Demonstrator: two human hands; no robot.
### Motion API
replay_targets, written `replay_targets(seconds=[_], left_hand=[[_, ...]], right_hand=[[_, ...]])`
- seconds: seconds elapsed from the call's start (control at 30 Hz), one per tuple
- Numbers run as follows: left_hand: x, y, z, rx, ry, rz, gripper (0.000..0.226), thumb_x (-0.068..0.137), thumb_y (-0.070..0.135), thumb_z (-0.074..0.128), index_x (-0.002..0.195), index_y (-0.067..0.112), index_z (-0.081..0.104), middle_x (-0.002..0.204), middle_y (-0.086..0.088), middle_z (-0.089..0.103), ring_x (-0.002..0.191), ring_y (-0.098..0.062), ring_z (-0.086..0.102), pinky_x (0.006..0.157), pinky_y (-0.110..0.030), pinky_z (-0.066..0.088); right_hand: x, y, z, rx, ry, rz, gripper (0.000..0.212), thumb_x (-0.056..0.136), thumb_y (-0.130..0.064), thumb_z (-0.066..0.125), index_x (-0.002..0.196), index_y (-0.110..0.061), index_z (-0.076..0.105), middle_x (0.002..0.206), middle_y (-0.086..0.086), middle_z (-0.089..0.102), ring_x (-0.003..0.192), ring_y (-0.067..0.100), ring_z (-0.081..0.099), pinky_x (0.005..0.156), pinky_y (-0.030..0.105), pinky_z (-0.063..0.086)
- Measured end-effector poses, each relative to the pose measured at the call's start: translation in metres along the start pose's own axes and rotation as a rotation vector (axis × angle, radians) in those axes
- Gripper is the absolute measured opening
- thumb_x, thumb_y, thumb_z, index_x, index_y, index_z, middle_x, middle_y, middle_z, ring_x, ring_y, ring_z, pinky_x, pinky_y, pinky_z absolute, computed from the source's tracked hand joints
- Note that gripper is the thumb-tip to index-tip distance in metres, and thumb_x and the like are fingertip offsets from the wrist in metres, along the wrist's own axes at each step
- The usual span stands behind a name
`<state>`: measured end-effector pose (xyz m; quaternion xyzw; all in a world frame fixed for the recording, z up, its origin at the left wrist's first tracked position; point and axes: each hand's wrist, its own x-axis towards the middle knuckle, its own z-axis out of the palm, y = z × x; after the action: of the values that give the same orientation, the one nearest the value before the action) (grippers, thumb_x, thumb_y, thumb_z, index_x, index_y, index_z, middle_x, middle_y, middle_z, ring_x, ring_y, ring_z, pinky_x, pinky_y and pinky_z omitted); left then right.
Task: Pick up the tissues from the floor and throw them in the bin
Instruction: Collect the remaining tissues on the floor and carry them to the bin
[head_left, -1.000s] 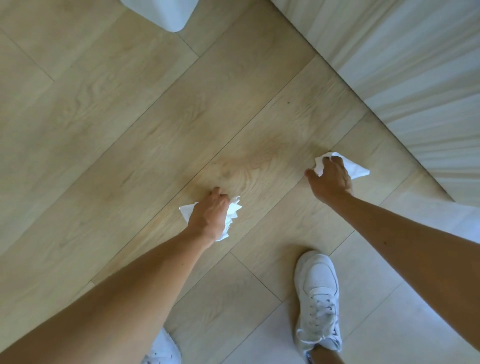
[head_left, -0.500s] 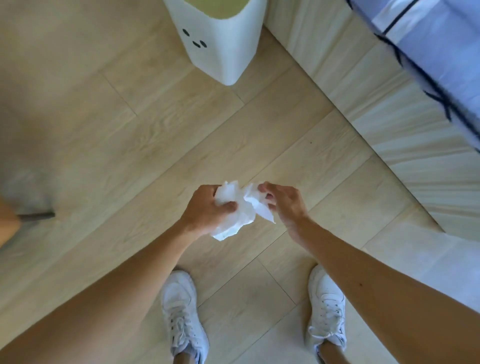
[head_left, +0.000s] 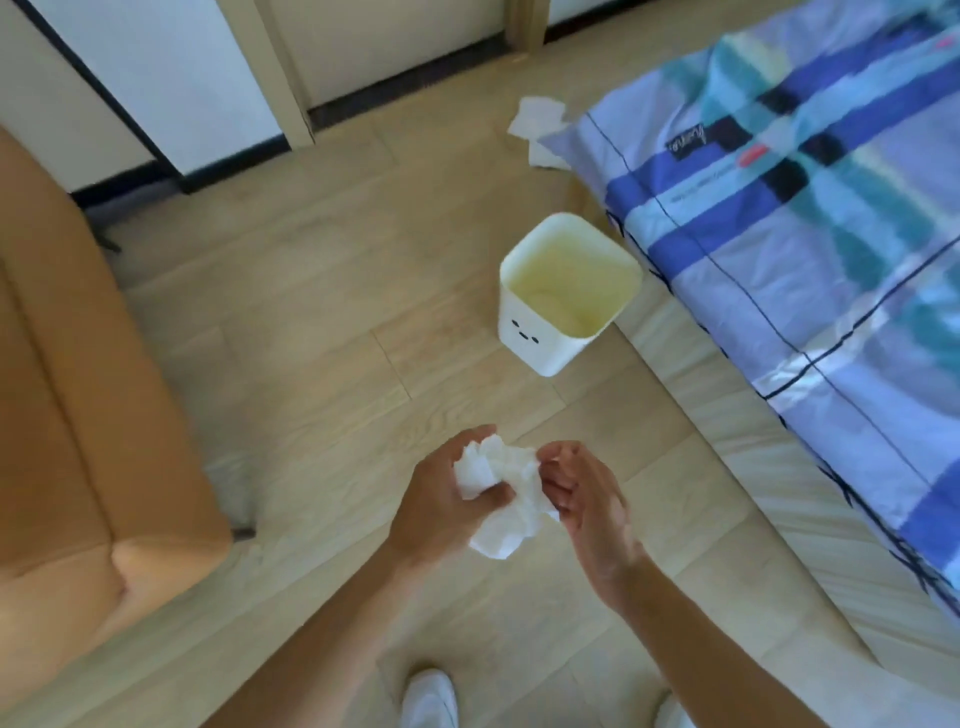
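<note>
A crumpled wad of white tissues (head_left: 506, 493) hangs in front of me above the wooden floor. My left hand (head_left: 441, 499) is shut on it from the left. My right hand (head_left: 584, 493) is beside the wad with fingers spread, its fingertips touching the tissue's right side. The white square bin (head_left: 550, 338), open at the top with three dark dots on its side, stands on the floor ahead, just beyond my hands. More white tissues (head_left: 537, 127) lie on the floor farther back, at the corner of the bed.
A bed with a blue checked cover (head_left: 810, 249) fills the right side. An orange sofa (head_left: 78, 415) stands at the left. White doors and a wooden frame (head_left: 270, 73) line the far wall. My white shoes (head_left: 431, 699) show at the bottom.
A second ago each hand gripped a tissue on the floor. Both hands rose and met, the tissues are now one wad in my left hand, and my view lifted to show the bin and bed.
</note>
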<state>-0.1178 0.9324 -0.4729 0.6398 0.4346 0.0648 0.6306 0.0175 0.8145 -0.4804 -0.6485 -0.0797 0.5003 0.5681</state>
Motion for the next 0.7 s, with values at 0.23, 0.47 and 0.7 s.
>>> replay_targets(seconds=[0.23, 0.47, 0.7], left_hand=[[0.017, 0.109, -0.121, 0.278, 0.184, 0.18, 0.016, 0.068, 0.035, 0.08, 0.072, 0.029, 0.065, 0.069, 0.009, 0.068, 0.06, -0.005, 0.063, 0.05, -0.013, 0.04], [0.087, 0.194, -0.193, 0.585, 0.334, 0.248, 0.018, 0.066, 0.029, 0.085, 0.075, 0.025, 0.07, 0.075, 0.015, 0.059, 0.083, -0.007, 0.056, 0.084, -0.037, 0.042], [0.234, 0.266, -0.242, 0.641, 0.314, 0.279, 0.038, 0.072, 0.036, 0.079, 0.059, 0.028, 0.045, 0.055, 0.013, 0.049, 0.066, -0.017, 0.052, 0.086, -0.054, 0.047]], right_hand=[[0.019, -0.12, 0.117, -0.064, -0.03, -0.175, 0.031, 0.083, -0.042, 0.055, 0.085, -0.012, 0.064, 0.078, 0.0, 0.065, 0.078, 0.012, 0.059, 0.071, 0.02, 0.048], [0.078, -0.189, 0.164, 0.002, 0.26, -0.058, 0.01, 0.092, -0.015, 0.062, 0.099, -0.02, 0.066, 0.096, -0.007, 0.072, 0.096, 0.01, 0.066, 0.075, 0.014, 0.045], [0.215, -0.25, 0.174, -0.079, 0.446, 0.048, 0.032, 0.091, -0.012, 0.062, 0.121, -0.019, 0.054, 0.12, 0.0, 0.064, 0.107, 0.016, 0.062, 0.1, 0.038, 0.047]])
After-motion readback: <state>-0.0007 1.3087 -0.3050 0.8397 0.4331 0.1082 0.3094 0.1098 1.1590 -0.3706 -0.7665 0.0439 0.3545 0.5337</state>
